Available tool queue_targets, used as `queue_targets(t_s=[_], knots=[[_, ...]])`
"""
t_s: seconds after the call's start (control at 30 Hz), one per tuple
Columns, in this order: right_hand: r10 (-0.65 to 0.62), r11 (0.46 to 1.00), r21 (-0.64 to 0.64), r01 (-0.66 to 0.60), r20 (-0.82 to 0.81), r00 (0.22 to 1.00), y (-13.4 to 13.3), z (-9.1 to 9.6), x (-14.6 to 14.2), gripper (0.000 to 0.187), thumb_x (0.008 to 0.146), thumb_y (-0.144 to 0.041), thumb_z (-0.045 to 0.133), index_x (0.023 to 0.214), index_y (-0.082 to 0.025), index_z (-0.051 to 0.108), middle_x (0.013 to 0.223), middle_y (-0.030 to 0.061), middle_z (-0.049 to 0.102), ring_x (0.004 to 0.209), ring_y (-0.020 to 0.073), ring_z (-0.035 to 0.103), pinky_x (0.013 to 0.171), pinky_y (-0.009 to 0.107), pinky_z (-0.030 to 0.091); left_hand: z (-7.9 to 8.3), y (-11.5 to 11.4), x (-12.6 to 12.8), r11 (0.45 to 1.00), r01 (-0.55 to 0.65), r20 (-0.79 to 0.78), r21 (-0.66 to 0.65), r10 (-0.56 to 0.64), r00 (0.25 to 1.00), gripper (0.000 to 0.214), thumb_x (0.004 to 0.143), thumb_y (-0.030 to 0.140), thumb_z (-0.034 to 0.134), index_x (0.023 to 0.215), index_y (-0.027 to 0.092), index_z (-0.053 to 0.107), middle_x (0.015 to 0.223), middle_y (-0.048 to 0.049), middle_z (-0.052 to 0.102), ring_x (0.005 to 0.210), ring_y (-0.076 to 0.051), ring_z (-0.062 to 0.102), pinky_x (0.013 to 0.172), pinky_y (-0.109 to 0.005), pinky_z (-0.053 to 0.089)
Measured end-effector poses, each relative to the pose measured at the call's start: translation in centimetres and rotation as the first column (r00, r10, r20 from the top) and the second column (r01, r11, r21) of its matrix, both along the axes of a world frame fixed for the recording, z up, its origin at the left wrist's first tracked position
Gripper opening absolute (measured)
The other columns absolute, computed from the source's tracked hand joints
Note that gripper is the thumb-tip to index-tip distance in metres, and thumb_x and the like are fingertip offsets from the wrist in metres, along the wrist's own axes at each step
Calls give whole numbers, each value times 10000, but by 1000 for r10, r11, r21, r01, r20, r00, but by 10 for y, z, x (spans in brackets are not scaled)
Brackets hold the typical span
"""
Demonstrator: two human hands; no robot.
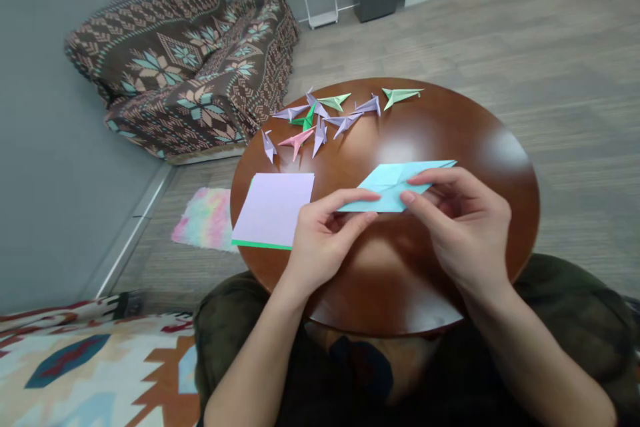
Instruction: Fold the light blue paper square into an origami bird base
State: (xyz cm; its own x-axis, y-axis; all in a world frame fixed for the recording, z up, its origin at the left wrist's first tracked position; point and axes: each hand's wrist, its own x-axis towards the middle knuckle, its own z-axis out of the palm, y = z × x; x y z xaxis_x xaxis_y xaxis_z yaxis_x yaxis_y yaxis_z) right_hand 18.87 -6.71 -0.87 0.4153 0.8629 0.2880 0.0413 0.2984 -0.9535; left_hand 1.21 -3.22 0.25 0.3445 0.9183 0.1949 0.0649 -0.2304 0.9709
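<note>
A light blue sheet of folded origami paper (395, 177) is held above the near half of the round table, creased into a slanted four-sided shape. My left hand (327, 230) pinches its left corner between thumb and fingers. On the other side, my right hand (463, 220) grips the right part, thumb in front and index finger along the top. To the left of my left hand lies a stack of square paper (275, 207), lilac on top with a green edge showing below.
Several folded paper cranes, among them a pink crane (297, 140) and a pale green crane (400, 97), stand along the far edge of the brown table (450, 127). A patterned sofa (190, 73) is beyond, at left. A fluffy rug (205, 220) lies on the floor.
</note>
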Motion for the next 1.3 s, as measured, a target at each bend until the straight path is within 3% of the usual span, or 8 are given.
queue_targets(t_s=[0.1, 0.23, 0.37, 0.47, 0.6, 0.7, 1.1, 1.3], knots=[[157, 987, 21, -156, -56, 986, -3, 2, -1, 245, 797, -243, 890, 1006, -289, 770, 1039, 38, 799, 953, 264, 774, 840, 401, 666, 1, 2, -4, 998, -28, 59, -59, 31, 998, 205, 860, 328, 833, 1018, 200, 812, 993, -64, 818, 874, -215, 787, 832, -314, 648], [271, 963, -3, -271, 9, 963, -5, 0, 3, 318, 742, -205, 927, 1024, -294, 811, 948, 11, 821, 795, 243, 780, 758, 387, 676, 0, 5, -13, 994, 44, 132, -102, -30, 991, 181, 864, 330, 826, 981, 193, 805, 959, -66, 807, 793, -197, 773, 771, -305, 651], [146, 989, -17, -146, 192, 970, -5, -2, 3, 172, 763, -213, 921, 893, -293, 842, 820, -14, 808, 611, 165, 700, 583, 295, 596, 3, 5, -13, 999, -13, 108, -31, 16, 994, 206, 862, 308, 821, 1026, 189, 787, 1009, -70, 790, 827, -188, 761, 732, -274, 641], [72, 997, -12, -71, 187, 980, -5, -2, 2, 164, 753, -195, 927, 856, -288, 840, 789, -22, 799, 591, 149, 676, 565, 278, 578, 4, 3, -9, 996, -65, 94, 53, 60, 994, 259, 832, 271, 846, 1071, 200, 777, 1068, -68, 786, 903, -194, 761, 756, -267, 638], [209, 978, -24, -209, -26, 978, -4, -3, 0, 304, 707, -135, 940, 958, -269, 834, 924, -1, 825, 811, 211, 786, 760, 316, 663, 2, 2, -4, 995, -80, 129, 60, 72, 989, 263, 820, 235, 863, 1064, 215, 767, 1101, -48, 782, 958, -183, 767, 844, -266, 637], [236, 970, -38, -240, -86, 968, -3, -4, 0, 290, 735, -140, 921, 982, -254, 823, 984, 20, 827, 885, 234, 806, 825, 343, 675, 0, 2, -3, 992, -122, 154, 29, 116, 981, 338, 808, 250, 880, 1110, 234, 728, 1134, -35, 769, 960, -172, 769, 849, -251, 638], [113, 992, -64, -104, 146, 983, -6, 1, 0, 166, 773, -249, 909, 907, -264, 813, 910, 28, 823, 713, 207, 748, 645, 322, 646, 1, -2, 0, 997, -75, 96, 8, 74, 993, 315, 861, 271, 832, 1145, 228, 704, 1120, -42, 762, 929, -168, 770, 815, -238, 636], [156, 987, -70, -148, 133, 979, -7, 1, -1, 207, 797, -246, 892, 966, -275, 774, 949, 18, 794, 757, 201, 749, 712, 324, 651, 4, -2, 1, 995, -94, 39, 40, 92, 995, 142, 855, 280, 838, 949, 194, 774, 957, -38, 791, 816, -162, 756, 761, -243, 626]])
